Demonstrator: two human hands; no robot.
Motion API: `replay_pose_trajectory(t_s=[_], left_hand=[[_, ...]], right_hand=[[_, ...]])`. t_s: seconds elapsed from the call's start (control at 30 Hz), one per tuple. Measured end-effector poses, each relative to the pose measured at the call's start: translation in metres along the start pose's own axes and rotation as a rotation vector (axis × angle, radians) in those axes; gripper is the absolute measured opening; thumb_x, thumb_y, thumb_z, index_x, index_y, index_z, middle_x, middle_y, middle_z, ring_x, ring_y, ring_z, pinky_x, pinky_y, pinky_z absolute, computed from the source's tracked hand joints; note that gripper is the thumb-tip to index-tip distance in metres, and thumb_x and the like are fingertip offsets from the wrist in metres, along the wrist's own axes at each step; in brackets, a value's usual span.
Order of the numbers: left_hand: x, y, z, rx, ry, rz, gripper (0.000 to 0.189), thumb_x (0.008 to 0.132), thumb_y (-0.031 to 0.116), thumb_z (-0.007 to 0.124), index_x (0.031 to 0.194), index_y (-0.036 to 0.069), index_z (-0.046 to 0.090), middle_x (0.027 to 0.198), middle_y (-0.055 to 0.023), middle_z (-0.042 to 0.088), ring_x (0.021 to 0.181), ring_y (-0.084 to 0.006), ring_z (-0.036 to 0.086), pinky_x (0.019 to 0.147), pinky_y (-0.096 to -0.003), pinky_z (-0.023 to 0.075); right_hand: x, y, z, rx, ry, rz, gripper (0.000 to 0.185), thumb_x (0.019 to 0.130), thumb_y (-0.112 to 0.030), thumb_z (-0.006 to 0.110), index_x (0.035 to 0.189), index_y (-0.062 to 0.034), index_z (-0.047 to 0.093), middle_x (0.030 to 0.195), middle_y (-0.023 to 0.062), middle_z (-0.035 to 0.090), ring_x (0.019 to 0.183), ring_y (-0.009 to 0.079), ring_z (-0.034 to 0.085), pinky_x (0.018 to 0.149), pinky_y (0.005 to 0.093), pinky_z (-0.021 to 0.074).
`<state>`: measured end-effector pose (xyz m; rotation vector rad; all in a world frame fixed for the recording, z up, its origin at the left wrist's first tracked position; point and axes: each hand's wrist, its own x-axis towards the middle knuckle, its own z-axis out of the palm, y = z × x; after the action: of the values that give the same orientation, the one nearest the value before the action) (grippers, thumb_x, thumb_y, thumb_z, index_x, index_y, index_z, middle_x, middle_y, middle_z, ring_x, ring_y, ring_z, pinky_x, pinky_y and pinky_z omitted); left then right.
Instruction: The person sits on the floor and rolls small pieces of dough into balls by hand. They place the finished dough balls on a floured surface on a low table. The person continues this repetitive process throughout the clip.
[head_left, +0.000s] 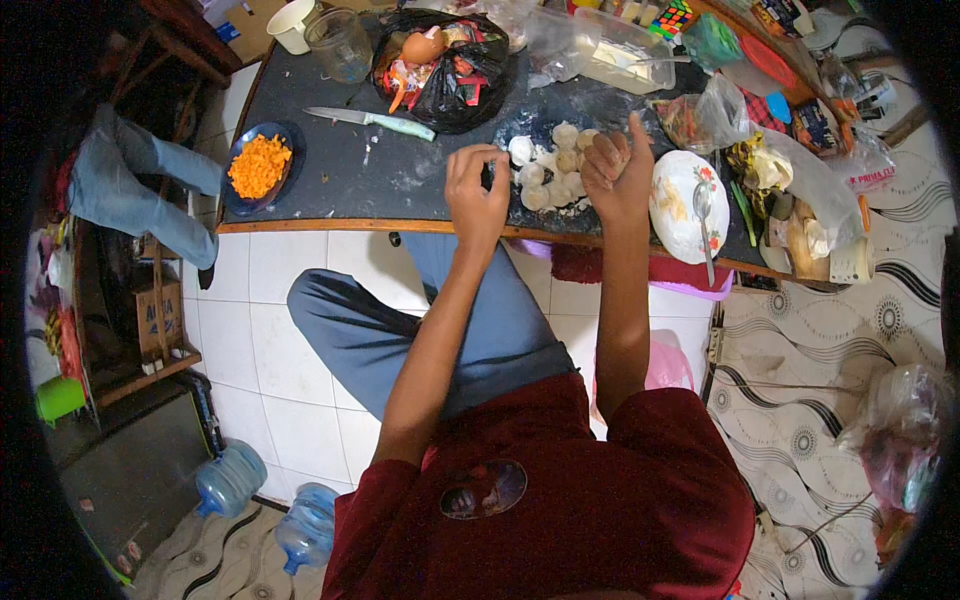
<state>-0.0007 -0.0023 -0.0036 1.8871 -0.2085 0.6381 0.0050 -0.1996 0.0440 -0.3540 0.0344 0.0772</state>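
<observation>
My left hand hovers at the table's front edge, thumb and index finger curved around a gap with nothing visible in it. Just right of its fingertips lies a heavily floured dough ball. Several more pale dough balls sit clustered on flour between my hands. My right hand is raised over the cluster's right side, fingers curled towards the palm and thumb pointing up. Whether a piece of dough is inside those fingers cannot be made out. Beside it rests a floral white plate with a metal spoon across it.
A dark bowl of diced orange food stands at the table's left end. Behind my left hand lie a knife and a black plastic bag of scraps with eggshell. Further right are a clear plastic container and bags. Another person's legs show left.
</observation>
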Motion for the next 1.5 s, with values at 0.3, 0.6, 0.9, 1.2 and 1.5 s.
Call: replay_pose_trajectory(t_s=[0.3, 0.6, 0.9, 1.2, 1.5], left_hand=[[0.001, 0.000, 0.002, -0.015, 0.032, 0.030, 0.008, 0.088, 0.006, 0.072, 0.090, 0.001, 0.067, 0.099, -0.0120, 0.069, 0.094, -0.0320, 0.063, 0.085, -0.0424, 0.0497], [0.001, 0.000, 0.001, 0.003, 0.030, 0.021, 0.008, 0.088, 0.006, 0.072, 0.090, 0.001, 0.067, 0.099, -0.0122, 0.069, 0.094, -0.0320, 0.063, 0.084, -0.0422, 0.0499], [0.001, -0.001, 0.002, -0.007, 0.026, 0.015, 0.008, 0.089, 0.008, 0.073, 0.090, 0.001, 0.068, 0.099, -0.0123, 0.070, 0.095, -0.0309, 0.064, 0.085, -0.0414, 0.0501], [0.001, 0.001, 0.001, 0.005, 0.022, -0.001, 0.009, 0.090, 0.010, 0.073, 0.091, 0.002, 0.069, 0.099, -0.0123, 0.071, 0.095, -0.0308, 0.064, 0.086, -0.0410, 0.0500], [0.001, 0.000, 0.000, -0.002, 0.013, -0.006, 0.008, 0.091, 0.009, 0.072, 0.092, 0.001, 0.069, 0.101, -0.0128, 0.071, 0.097, -0.0310, 0.064, 0.089, -0.0412, 0.0499]], right_hand=[[0.000, -0.009, -0.019, -0.108, 0.063, 0.071, 0.034, 0.106, -0.033, 0.058, 0.084, -0.0070, 0.056, 0.084, 0.0093, 0.058, 0.070, 0.0145, 0.054, 0.057, 0.0274, 0.0470], [-0.022, -0.001, 0.027, -0.873, 0.257, -0.217, 0.037, 0.100, -0.016, 0.064, 0.127, 0.0067, 0.056, 0.111, 0.0158, 0.070, 0.101, 0.0247, 0.070, 0.092, 0.0307, 0.0567], [-0.022, 0.004, 0.037, -1.221, 0.238, -0.121, 0.038, 0.093, -0.015, 0.074, 0.124, 0.0054, 0.065, 0.105, 0.0103, 0.074, 0.092, 0.0168, 0.069, 0.084, 0.0306, 0.0553], [-0.018, 0.006, 0.037, -1.292, 0.158, -0.130, 0.045, 0.096, -0.023, 0.072, 0.130, 0.0054, 0.061, 0.118, 0.0155, 0.070, 0.105, 0.0213, 0.070, 0.093, 0.0325, 0.0563], [-0.009, 0.010, 0.038, -0.104, 0.151, 0.122, 0.032, 0.104, -0.030, 0.061, 0.108, 0.0015, 0.063, 0.085, 0.0074, 0.060, 0.064, 0.0141, 0.052, 0.050, 0.0194, 0.0462]])
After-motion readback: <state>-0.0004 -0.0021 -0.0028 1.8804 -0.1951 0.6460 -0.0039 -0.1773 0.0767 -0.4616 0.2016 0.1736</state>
